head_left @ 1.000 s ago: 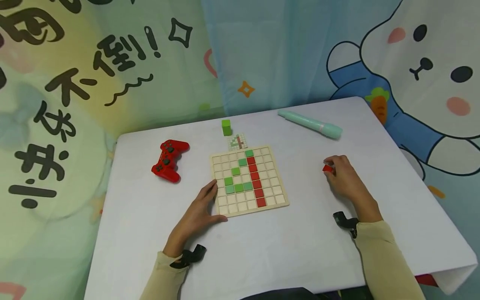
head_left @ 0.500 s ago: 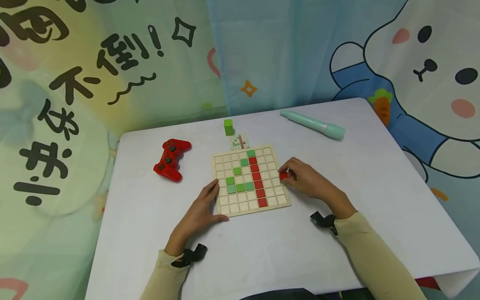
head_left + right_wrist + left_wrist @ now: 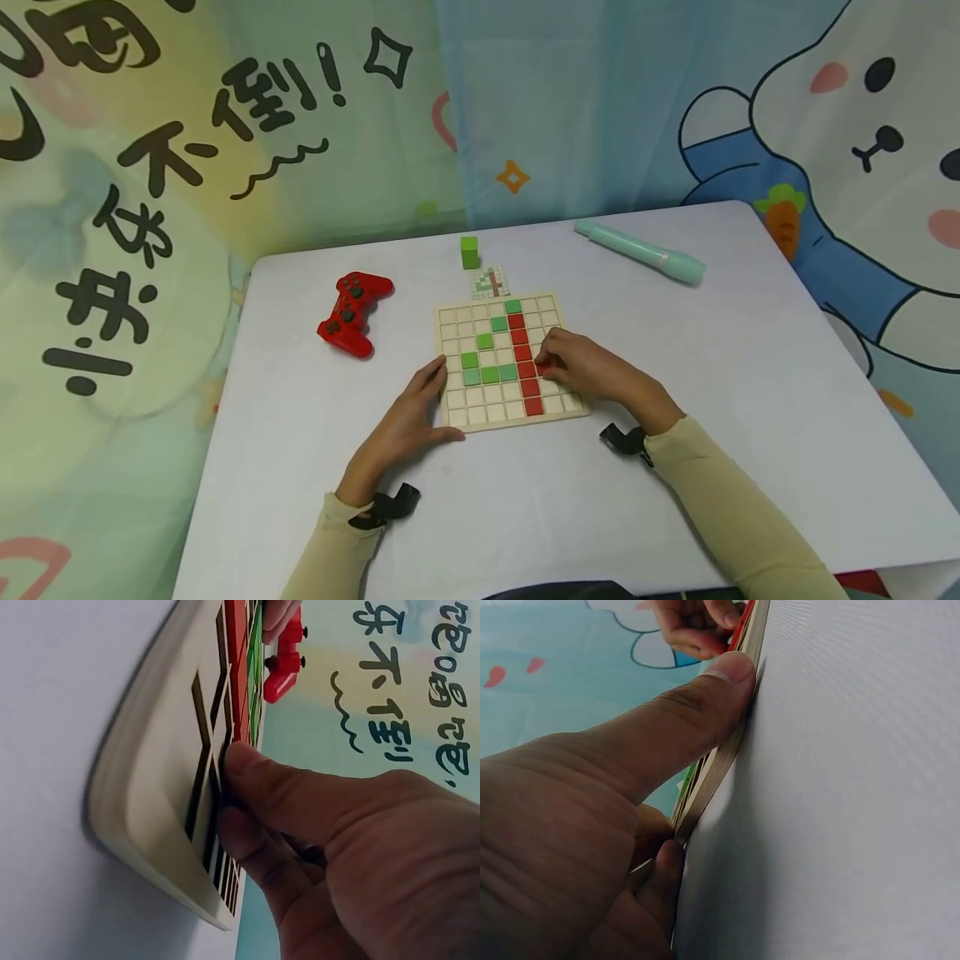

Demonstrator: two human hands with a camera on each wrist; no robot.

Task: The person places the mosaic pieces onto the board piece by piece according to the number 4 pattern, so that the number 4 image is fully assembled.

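Note:
A wooden grid board [image 3: 513, 421] lies on the table with green and red square pieces in its cells. My left hand [image 3: 405, 425] holds the board at its near left corner, thumb along the front edge and fingers on the left edge. Over the right part of the board, my right hand [image 3: 596, 369] pinches a small red block [image 3: 542, 367] beside the column of red pieces. In the right wrist view the thumb and index fingertips meet low over the grid [image 3: 201, 742], hiding most of the block.
A small pattern card [image 3: 490, 282] lies just behind the board, with a green block [image 3: 469, 252] beyond it. To the left is a red game controller [image 3: 355, 314]. A mint-green pen-shaped object [image 3: 641, 252] lies at the back right of the white table [image 3: 517, 500].
My right hand has moved left with the red block, from the table on the right to over the board. My left hand has stayed at the board's corner.

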